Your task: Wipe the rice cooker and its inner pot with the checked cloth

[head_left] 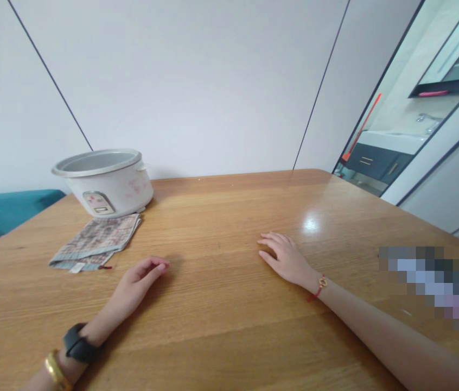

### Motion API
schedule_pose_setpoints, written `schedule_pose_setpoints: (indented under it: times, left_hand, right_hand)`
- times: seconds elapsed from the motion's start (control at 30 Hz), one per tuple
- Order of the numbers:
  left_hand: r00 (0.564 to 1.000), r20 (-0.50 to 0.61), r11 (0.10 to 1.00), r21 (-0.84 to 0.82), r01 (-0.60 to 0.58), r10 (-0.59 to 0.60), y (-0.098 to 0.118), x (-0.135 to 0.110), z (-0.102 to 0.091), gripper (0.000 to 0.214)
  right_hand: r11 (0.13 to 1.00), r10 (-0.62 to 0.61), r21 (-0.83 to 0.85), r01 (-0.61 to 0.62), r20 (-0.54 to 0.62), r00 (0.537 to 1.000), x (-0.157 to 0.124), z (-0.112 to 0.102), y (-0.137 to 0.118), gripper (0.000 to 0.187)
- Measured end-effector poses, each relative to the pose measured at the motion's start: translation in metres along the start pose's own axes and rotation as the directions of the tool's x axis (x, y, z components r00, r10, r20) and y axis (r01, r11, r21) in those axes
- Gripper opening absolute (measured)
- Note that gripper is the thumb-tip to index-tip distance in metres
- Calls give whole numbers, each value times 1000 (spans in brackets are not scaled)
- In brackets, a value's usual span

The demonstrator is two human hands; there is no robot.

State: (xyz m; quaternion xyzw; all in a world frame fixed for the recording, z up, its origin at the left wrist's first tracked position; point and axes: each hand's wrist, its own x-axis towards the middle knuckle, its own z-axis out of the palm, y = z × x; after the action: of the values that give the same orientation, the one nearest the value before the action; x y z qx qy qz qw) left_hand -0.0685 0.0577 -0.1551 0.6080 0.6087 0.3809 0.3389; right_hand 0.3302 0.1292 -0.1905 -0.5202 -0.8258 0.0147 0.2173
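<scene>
My left hand (142,279) rests on its side on the wooden table (213,304), fingers curled in against the thumb, with nothing seen in it. Palm down on the same table, my right hand (284,255) lies with its fingers stretched out and slightly apart. Nearest to the left hand is a folded patterned cloth (99,239) with a pale blue border, a white tag and a small dark red loop. Behind the cloth stands a white rice cooker (126,190) without a lid, its control panel facing me; the bottom of its inside is hidden.
A pale panelled wall (213,81) runs along the table's far edge. A teal seat (13,209) is beyond the left edge. Pixelated blocks cover something at the right edge. Through a doorway at the right are a washbasin (392,140) and an orange long-handled tool (362,130).
</scene>
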Motion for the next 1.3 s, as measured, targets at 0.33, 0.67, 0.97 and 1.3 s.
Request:
schedule_pose_setpoints:
  times: [0.33,0.67,0.97,1.3]
  left_hand:
    - [1000,-20,1000,-10,8,-8,4,-1,1,39]
    - [1000,-18,1000,19,-7,7,5,-1,0,37]
    - [1000,-18,1000,24,-10,10,4,-1,0,35]
    - [1000,-23,1000,23,-9,10,9,-3,2,35]
  right_hand:
    - [1000,-8,-9,8,-4,1000,-1,1,1,32]
    - [1000,-7,-30,8,11,1000,-2,0,-1,33]
    - [999,-7,-47,7,7,1000,-3,1,-3,34]
    - [999,-12,-31,12,1,1000,-3,1,-2,33]
